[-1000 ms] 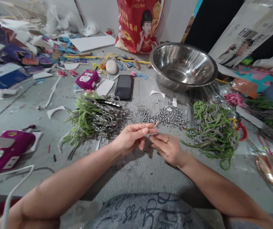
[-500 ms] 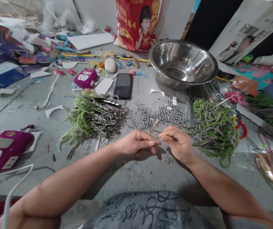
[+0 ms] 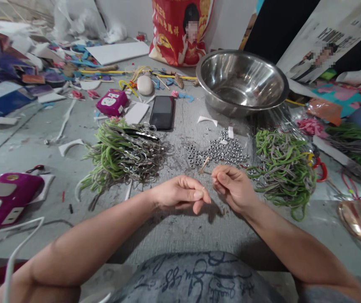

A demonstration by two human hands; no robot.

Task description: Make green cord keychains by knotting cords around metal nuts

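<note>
My left hand (image 3: 183,192) is closed over the table, thumb pressed to the fingers; anything in that pinch is too small to make out. A short gap to the right, my right hand (image 3: 234,185) has thumb and forefinger together, and what they grip is hidden. Just beyond both hands stands a small wooden stick (image 3: 205,163). Behind it lie many small shiny metal rings or beads (image 3: 226,152), spread in a loose patch. A bundle of green and grey cords with metal chain-like ends (image 3: 120,155) is left of my hands. Another heap of green and grey cords (image 3: 283,168) lies to the right.
A steel basin (image 3: 243,84) stands at the back, beside a red bag (image 3: 180,33). A black phone (image 3: 162,112) and a purple box (image 3: 111,102) lie left of it. Scraps (image 3: 25,63) cover the far left. A larger purple device (image 3: 13,198) sits near left.
My hands have drawn slightly apart. The thin pale strand that ran between my fingertips no longer shows. My left fingers have curled lower; the cords and metal pieces stay put.
</note>
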